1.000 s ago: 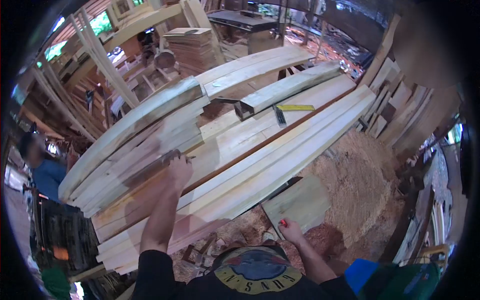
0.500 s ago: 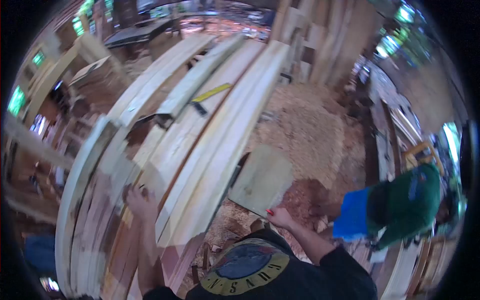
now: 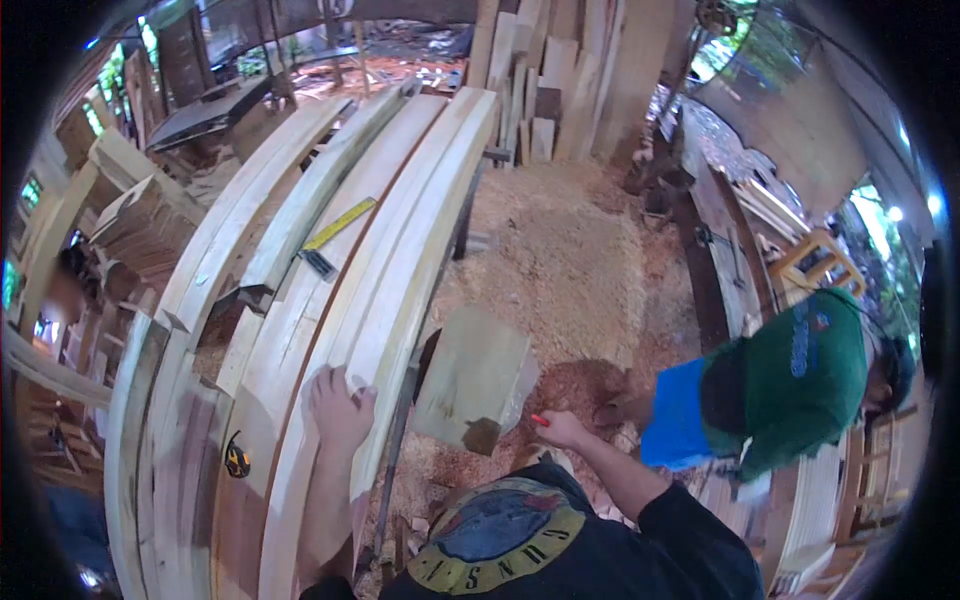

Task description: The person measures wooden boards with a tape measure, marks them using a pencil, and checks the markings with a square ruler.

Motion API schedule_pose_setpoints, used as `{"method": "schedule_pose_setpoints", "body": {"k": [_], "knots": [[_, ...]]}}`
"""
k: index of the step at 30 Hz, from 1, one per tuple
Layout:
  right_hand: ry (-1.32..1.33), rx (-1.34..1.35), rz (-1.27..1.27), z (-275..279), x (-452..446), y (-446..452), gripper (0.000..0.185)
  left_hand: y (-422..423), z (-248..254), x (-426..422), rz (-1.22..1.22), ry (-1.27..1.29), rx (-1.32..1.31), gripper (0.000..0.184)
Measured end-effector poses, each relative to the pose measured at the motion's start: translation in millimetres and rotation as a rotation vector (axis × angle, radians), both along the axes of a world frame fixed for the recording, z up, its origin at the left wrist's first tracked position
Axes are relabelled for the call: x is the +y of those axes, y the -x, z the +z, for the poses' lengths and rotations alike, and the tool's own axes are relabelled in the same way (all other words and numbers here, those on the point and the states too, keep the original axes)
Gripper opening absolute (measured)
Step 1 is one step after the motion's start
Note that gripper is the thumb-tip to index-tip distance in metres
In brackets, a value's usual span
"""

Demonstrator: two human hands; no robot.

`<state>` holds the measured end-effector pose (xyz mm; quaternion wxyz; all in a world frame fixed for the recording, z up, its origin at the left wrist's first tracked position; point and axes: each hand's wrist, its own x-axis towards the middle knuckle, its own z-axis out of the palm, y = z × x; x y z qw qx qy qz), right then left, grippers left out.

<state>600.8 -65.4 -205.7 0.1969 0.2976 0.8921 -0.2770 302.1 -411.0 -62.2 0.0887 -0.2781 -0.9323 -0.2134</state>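
My left hand lies with its fingers stretched out on a pale wooden board, one of several long planks side by side. Left of it, a black and yellow tape measure rests on another plank. My right hand is closed around a short red pencil, whose tip sticks out past the fingers; its exact kind is hard to make out. Farther up the planks lies a square with a yellow blade and a dark stock. A wooden block stands between the planks and my right hand.
A person in a green shirt and blue shorts bends over at the right. Sawdust covers the ground. Upright boards lean at the back, and a wooden frame stands at the right.
My left hand has shifted right, from the darker planks onto the pale board. The tape measure now shows on the plank. My right hand still holds the red pencil. The view has turned.
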Motion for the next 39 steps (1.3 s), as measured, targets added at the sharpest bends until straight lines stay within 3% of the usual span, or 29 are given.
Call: {"method": "schedule_pose_setpoints", "body": {"k": [7,11,14,15,17,18,20,21,25,28,30,32,33,36,39], "knots": [[0.016,0.006,-0.102,-22,154,-5,0.045,39,27,99,0.401,0.354,-0.277,0.085],[0.144,0.162,-0.297,-84,243,-6,0.044,54,35,106,0.422,0.442,-0.39,0.085],[0.087,-0.08,-0.286,-84,284,-4,0.04,67,14,99,0.435,0.578,-0.385,0.083],[0.003,-0.171,-0.077,-91,298,-8,0.04,75,6,97,0.374,0.709,-0.367,0.082],[-0.165,-0.349,0.334,-138,321,-20,0.04,63,42,126,0.426,0.703,-0.445,0.081],[-0.133,-0.272,0.249,-186,331,-33,0.04,61,55,139,0.452,0.696,-0.48,0.081],[-0.061,-0.105,0.092,-275,351,-58,0.04,89,2,99,0.414,0.803,-0.447,0.08],[0.105,-0.227,-0.266,-168,339,-28,0.037,88,2,101,0.41,0.822,-0.454,0.08],[0.184,-0.136,-0.343,-157,357,-25,0.036,94,-16,84,0.417,0.814,-0.432,0.086],[0.157,-0.091,-0.294,-126,371,-12,0.037,72,36,128,0.478,0.724,-0.476,0.084],[0.071,-0.129,-0.148,-116,385,-7,0.037,90,-4,99,0.291,0.98,-0.516,0.075],[0.205,-0.158,-0.248,-83,390,8,0.036,74,41,130,0.454,0.723,-0.526,0.071],[0.272,-0.161,-0.301,-65,392,23,0.036,82,13,107,0.424,0.735,-0.44,0.076],[0.15,-0.081,-0.064,-50,413,66,0.03,80,37,122,0.553,0.557,-0.492,0.078],[0.408,0.123,-0.075,-35,437,130,0.025,122,1,109,0.411,1.073,-0.59,0.084]]}}
